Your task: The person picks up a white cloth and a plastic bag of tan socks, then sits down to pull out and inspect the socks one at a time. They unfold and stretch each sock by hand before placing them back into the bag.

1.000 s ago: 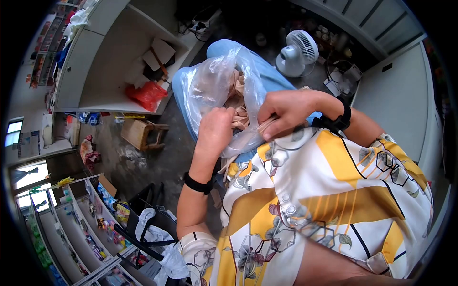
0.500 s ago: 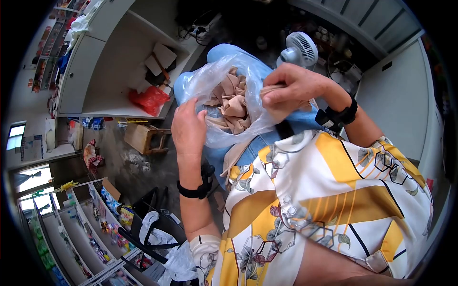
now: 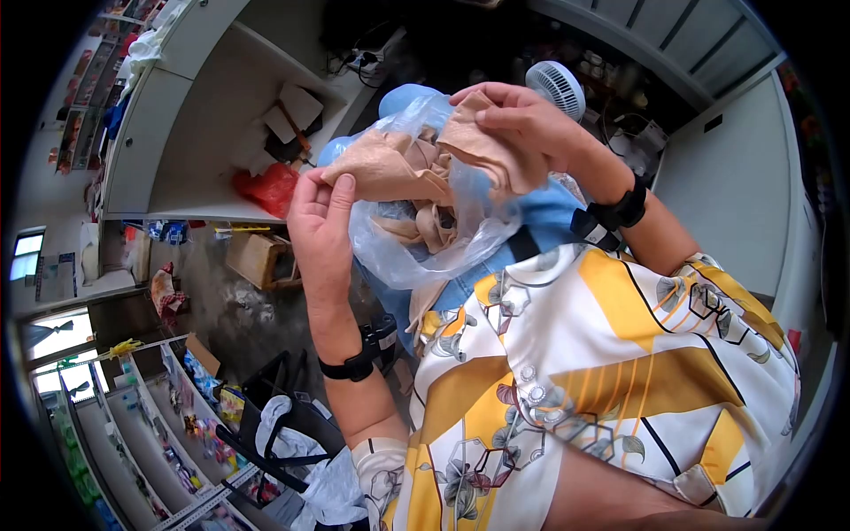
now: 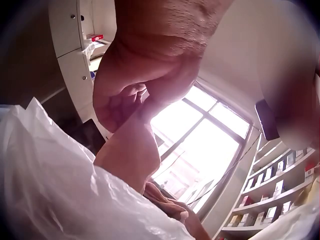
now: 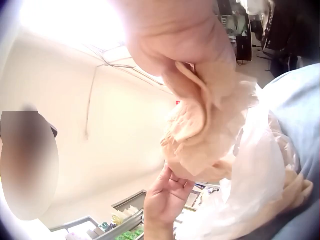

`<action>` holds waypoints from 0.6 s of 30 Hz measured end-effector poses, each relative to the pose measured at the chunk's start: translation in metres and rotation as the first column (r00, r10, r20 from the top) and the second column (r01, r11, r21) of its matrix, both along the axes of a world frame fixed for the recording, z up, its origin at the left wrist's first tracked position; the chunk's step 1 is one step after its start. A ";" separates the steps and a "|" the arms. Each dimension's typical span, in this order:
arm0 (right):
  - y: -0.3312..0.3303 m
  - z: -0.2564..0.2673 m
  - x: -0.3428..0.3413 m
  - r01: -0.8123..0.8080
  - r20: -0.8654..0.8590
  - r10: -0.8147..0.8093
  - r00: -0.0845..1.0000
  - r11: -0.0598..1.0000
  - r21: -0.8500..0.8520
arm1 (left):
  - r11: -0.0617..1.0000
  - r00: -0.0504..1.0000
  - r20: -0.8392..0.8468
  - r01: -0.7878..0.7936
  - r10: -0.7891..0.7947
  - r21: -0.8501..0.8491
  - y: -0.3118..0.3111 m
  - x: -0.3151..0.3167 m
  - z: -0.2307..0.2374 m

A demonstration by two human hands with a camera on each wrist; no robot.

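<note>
In the head view my left hand (image 3: 320, 217) pinches one end of a beige cloth strip (image 3: 381, 168) between thumb and fingers. My right hand (image 3: 529, 122) grips a folded bunch of beige cloth (image 3: 489, 152); its layers hang in loose folds in the right wrist view (image 5: 192, 127). Both cloths are held up over a clear plastic bag (image 3: 394, 261), which sits open on the lap. More crumpled beige cloth pieces (image 3: 436, 228) lie in the bag. From the left wrist, the strip (image 4: 132, 155) hangs beneath the curled fingers, with the bag's film (image 4: 75, 185) beside it.
A white fan (image 3: 556, 88) stands on the floor beyond the right hand. To the left is an open cabinet holding a red plastic bag (image 3: 266, 188), with a wooden stool (image 3: 257, 258) below. Shelves of small goods (image 3: 168, 416) fill the lower left.
The left hand has come out of the bag, moved left and now holds a cloth strip. The right hand has risen with its cloth, which has spread out more.
</note>
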State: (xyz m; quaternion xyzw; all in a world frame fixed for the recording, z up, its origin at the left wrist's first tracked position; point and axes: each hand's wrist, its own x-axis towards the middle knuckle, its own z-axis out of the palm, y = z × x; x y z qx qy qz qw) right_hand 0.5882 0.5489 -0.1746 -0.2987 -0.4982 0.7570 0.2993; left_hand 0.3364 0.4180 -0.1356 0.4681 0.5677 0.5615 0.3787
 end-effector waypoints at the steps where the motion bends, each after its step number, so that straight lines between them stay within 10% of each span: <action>1: 0.001 0.000 -0.001 0.009 -0.034 -0.010 0.999 1.000 -0.018 | 0.998 0.998 0.051 -0.045 0.043 0.039 -0.001 0.000 0.008; 9: -0.003 -0.004 -0.015 -0.327 -0.294 0.284 0.913 0.938 -0.110 | 0.940 0.973 -0.105 -0.167 0.206 0.296 0.004 0.005 0.012; 13: -0.024 -0.010 -0.034 -0.644 -0.304 0.568 0.765 0.674 -0.363 | 0.900 0.991 -0.099 -0.041 0.093 0.435 -0.003 0.041 0.011; 18: -0.041 0.006 -0.044 -0.326 -0.336 0.099 0.937 0.594 -0.735 | 0.915 0.932 -0.221 0.336 -0.288 0.224 -0.033 0.045 0.012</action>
